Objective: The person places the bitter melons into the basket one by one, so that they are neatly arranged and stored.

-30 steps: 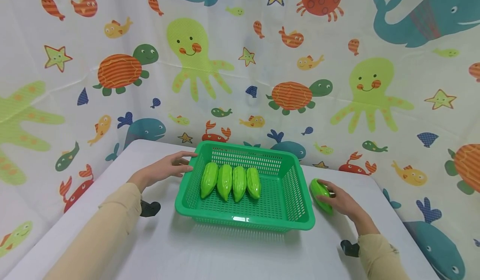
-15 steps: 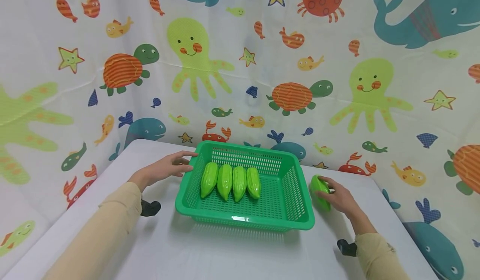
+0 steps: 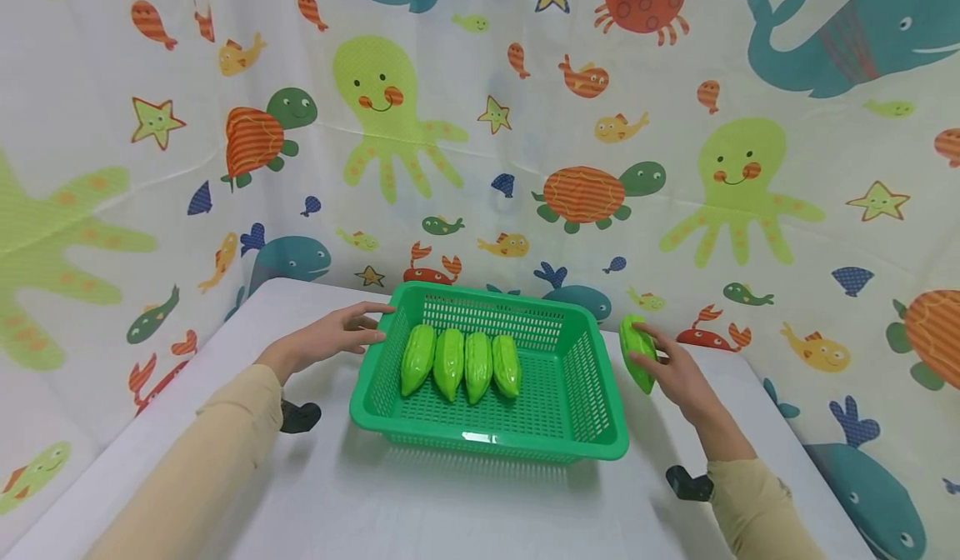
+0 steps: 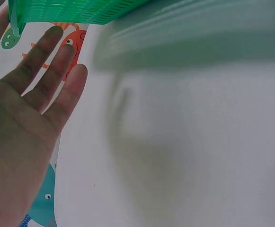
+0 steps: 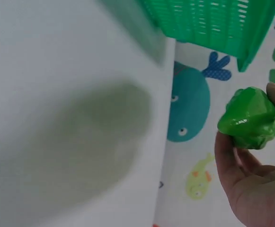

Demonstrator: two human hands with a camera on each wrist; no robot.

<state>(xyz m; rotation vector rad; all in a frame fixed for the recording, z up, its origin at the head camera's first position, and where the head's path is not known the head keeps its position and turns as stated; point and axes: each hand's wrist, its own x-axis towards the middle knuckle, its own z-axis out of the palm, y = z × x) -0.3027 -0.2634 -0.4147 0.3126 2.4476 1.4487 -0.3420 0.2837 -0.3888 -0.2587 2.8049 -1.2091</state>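
Observation:
My right hand [image 3: 684, 378] holds a glossy green bitter melon [image 3: 636, 352], ridged and seemingly artificial, pinched between thumb and fingers. It is raised off the table, just outside the right side of a green plastic basket [image 3: 483, 441]. In the right wrist view the bitter melon [image 5: 249, 118] is seen end-on. Several similar bitter melons [image 3: 465, 366] lie side by side in the basket's left half. At the basket's left rim is my left hand [image 3: 330, 339], its fingers extended and the fingertips at the rim. The left wrist view shows the left palm [image 4: 21, 127] holding nothing.
The basket stands on a white table [image 3: 450, 510]. Behind and beside it hangs a curtain [image 3: 480, 68] printed with sea animals. Inside the basket, bare slotted floor [image 3: 551, 397] shows to the right of the row.
My right hand has lifted the bitter melon off the table and carried it up and slightly away from me. The left hand and the basket have stayed in place.

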